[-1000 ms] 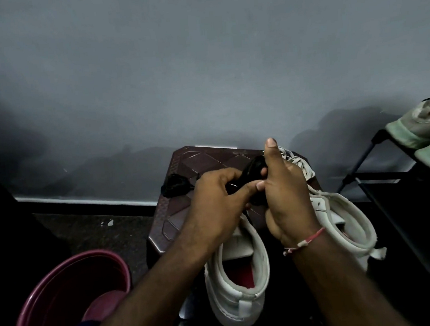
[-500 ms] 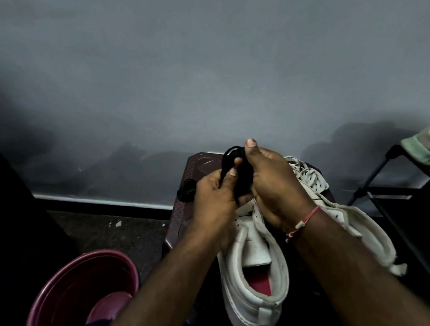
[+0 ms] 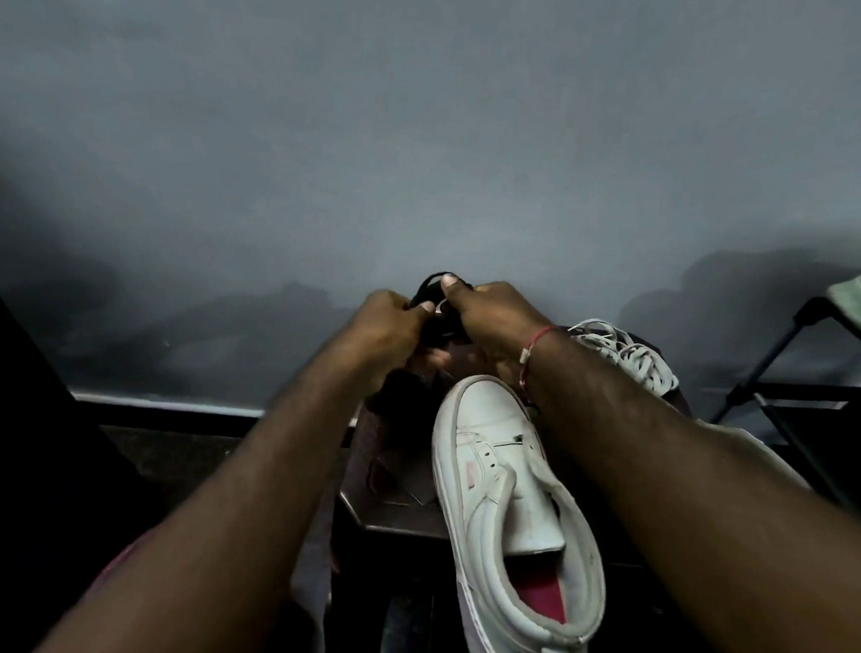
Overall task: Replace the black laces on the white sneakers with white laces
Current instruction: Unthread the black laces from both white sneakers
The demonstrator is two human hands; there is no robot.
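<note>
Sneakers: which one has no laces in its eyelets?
The near sneaker, between the forearms, eyelets bare, pink insole showing. The other sneaker, behind the right wrist, is laced white.

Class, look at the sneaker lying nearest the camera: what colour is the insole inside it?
Pinkish red. The sneaker itself is white; its insole shows through the opening in the head view.

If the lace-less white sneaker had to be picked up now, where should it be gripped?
Probably by the padded heel collar of the white high-top sneaker, coming from the near side. The shoe lies lengthwise with its open mouth toward the person, and both arms block the toe end.
</note>
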